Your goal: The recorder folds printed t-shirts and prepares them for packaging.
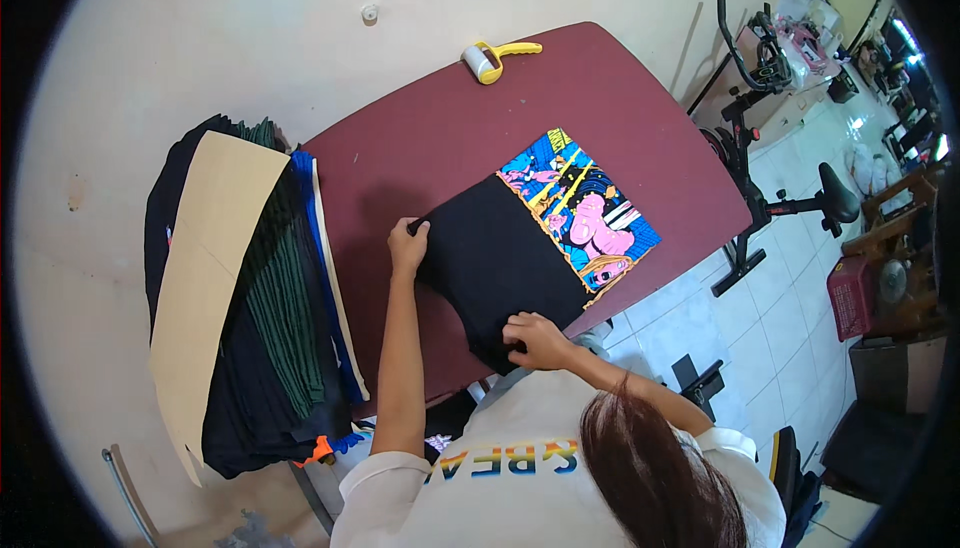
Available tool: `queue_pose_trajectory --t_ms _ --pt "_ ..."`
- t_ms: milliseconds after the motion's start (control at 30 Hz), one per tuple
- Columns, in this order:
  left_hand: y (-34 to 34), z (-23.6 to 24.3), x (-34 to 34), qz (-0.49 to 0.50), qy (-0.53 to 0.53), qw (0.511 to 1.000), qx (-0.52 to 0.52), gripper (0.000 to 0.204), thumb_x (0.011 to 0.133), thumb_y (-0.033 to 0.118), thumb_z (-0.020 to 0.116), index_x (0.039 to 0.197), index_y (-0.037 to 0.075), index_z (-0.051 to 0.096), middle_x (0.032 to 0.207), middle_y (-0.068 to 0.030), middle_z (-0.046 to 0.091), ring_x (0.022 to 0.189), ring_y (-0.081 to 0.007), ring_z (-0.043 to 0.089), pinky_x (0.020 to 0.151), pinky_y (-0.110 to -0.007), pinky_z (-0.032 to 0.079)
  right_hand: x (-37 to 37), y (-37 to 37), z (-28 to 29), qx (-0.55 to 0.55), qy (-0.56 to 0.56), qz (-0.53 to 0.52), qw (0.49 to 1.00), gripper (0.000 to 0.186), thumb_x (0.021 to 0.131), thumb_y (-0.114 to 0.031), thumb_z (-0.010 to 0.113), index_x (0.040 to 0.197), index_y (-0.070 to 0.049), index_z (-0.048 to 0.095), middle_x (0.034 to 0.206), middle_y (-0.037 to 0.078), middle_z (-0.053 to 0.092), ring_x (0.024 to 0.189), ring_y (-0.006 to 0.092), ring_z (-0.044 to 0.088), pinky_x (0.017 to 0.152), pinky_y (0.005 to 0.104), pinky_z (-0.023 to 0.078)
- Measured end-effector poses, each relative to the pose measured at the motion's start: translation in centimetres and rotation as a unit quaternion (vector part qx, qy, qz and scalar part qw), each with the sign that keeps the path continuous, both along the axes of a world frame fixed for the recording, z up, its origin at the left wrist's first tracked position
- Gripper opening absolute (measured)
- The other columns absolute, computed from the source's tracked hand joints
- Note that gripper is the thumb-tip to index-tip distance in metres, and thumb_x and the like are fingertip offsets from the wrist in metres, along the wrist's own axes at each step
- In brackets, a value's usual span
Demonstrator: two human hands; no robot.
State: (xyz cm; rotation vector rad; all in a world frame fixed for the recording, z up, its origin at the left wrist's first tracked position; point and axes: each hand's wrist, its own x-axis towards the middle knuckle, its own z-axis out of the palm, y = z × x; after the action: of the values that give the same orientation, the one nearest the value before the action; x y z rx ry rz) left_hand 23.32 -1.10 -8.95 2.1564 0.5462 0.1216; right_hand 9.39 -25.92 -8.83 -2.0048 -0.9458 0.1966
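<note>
A black garment with a bright comic-style printed panel lies on the dark red table. I cannot tell exactly what kind of garment it is. At its left corner my left hand is closed, pinching the black fabric between thumb and fingers. My right hand rests at the near edge with curled fingers gripping the cloth. The printed part lies flat toward the table's right side, apart from both hands. Some fabric at the near edge hangs close to my body.
A yellow-handled lint roller lies at the table's far edge. On the left stands a pile of dark folded clothes, with a tan cardboard sheet leaning over it. An exercise bike stands beyond the right edge.
</note>
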Motion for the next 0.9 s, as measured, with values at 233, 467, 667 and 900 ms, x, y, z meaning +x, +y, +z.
queue_pose_trajectory --t_ms 233,467,667,900 --pt "1.0 -0.8 -1.0 -0.042 0.017 0.998 0.049 0.025 0.076 0.018 0.061 0.093 0.001 0.058 0.1 -0.0161 0.058 0.097 -0.0285 0.053 0.085 -0.037 0.04 -0.6 0.7 -0.7 -0.061 -0.026 0.06 0.996 0.021 0.063 -0.021 0.064 0.077 -0.01 0.052 0.077 0.006 0.049 0.077 0.0232 0.05 0.068 0.0348 0.038" --pt "1.0 -1.2 -2.2 -0.057 0.042 0.978 0.194 0.026 0.074 0.023 0.06 0.095 0.007 0.055 0.102 -0.0124 0.052 0.102 -0.0305 0.046 0.087 -0.043 0.038 -1.7 0.9 -1.2 -0.11 -0.129 0.018 0.985 0.037 0.064 -0.034 0.065 0.092 -0.013 0.053 0.084 0.005 0.048 0.082 0.0228 0.048 0.071 0.0352 0.036" --pt "-0.3 -0.5 -8.8 -0.06 0.085 0.982 0.16 0.025 0.074 0.024 0.06 0.091 0.007 0.054 0.098 -0.0125 0.055 0.101 -0.0313 0.048 0.085 -0.044 0.037 0.2 -8.1 -0.3 -0.155 -0.104 -0.115 0.976 0.022 0.052 -0.026 0.067 0.071 -0.018 0.062 0.077 0.004 0.049 0.082 0.0253 0.049 0.066 0.0383 0.036" --pt "-6.5 0.1 -17.2 -0.164 0.073 0.983 -0.045 0.03 0.074 0.027 0.066 0.079 -0.002 0.062 0.076 -0.0168 0.062 0.069 -0.025 0.06 0.064 -0.033 0.045 2.0 -19.4 1.5 -0.051 0.169 -0.27 0.947 0.026 0.06 -0.027 0.066 0.075 -0.006 0.064 0.074 0.01 0.061 0.077 0.0256 0.056 0.073 0.0342 0.044"
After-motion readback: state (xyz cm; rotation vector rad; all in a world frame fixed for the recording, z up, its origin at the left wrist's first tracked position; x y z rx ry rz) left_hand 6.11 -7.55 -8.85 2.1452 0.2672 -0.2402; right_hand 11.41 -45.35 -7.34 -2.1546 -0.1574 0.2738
